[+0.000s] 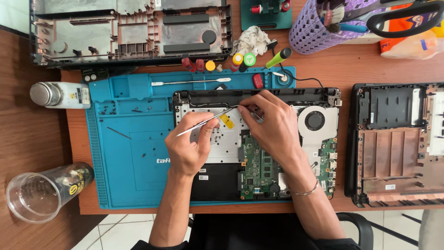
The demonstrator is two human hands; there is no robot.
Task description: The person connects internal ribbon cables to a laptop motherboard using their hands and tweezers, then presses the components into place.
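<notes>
1. Steel tweezers [203, 122] sit pinched in the left hand [190, 144], tips near a yellow tape tab [226, 121].
2. Right hand [273, 125] presses its fingertips together on a thin black cable [210, 104].
3. Both hover over the opened laptop [323, 139], centred on the blue mat [125, 153].

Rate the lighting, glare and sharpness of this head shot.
Head view: even, soft daylight; faint shadows under the left hand and right hand; mild glare on the tweezers and the plastic cup; the open laptop is sharp, with slight softness at the frame edges.
</notes>
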